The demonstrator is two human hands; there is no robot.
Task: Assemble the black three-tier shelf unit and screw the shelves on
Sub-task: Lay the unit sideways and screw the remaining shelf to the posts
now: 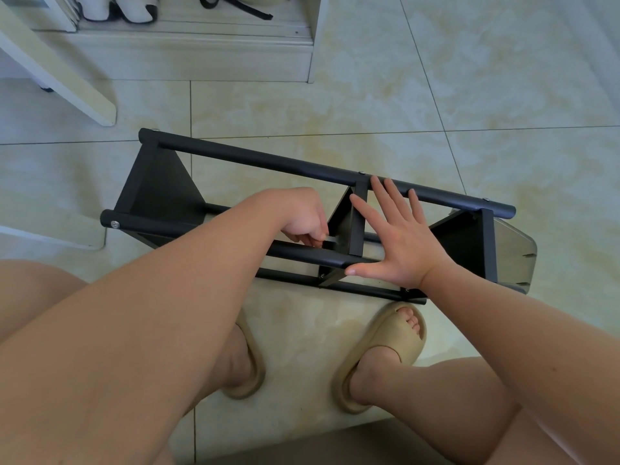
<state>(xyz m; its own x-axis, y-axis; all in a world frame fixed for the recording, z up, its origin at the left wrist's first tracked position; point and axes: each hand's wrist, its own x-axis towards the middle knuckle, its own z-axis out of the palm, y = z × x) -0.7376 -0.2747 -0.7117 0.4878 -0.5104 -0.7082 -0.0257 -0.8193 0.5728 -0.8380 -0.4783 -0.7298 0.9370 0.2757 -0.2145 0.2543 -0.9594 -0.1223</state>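
Shelf unit (pixel 268 161) sideways on floor (pixel 436 95)

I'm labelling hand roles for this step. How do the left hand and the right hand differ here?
The left hand is curled, pinching a small grey piece at the near pole; the right hand is flat with fingers spread. The left hand works left of the middle shelf; the right hand lies across it, fingertips reaching the far pole. Both are on the black shelf unit lying on its side.
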